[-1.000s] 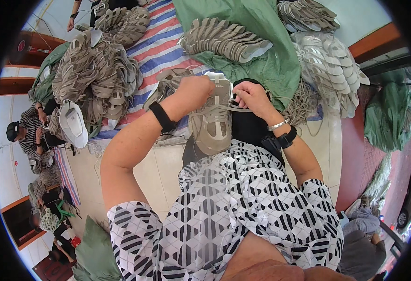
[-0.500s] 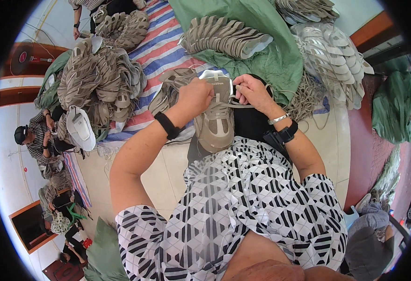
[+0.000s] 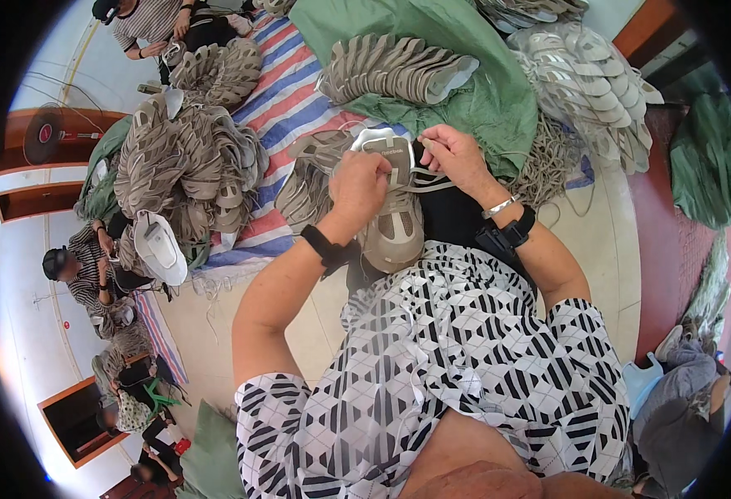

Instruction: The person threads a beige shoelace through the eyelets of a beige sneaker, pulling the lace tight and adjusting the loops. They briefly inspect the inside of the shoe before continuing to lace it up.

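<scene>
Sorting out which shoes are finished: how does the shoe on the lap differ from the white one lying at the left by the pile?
The beige shoe rests on the lap with its top up, laces showing; the white shoe lies on the floor beside the grey pile. The beige shoe is held by the left hand while the right hand pinches its lace; nobody touches the white shoe. Their colours differ: beige-grey against mostly white. Both are sports shoes.

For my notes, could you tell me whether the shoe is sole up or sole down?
Sole down: the shoe shows its laced top, resting on the lap.
</scene>
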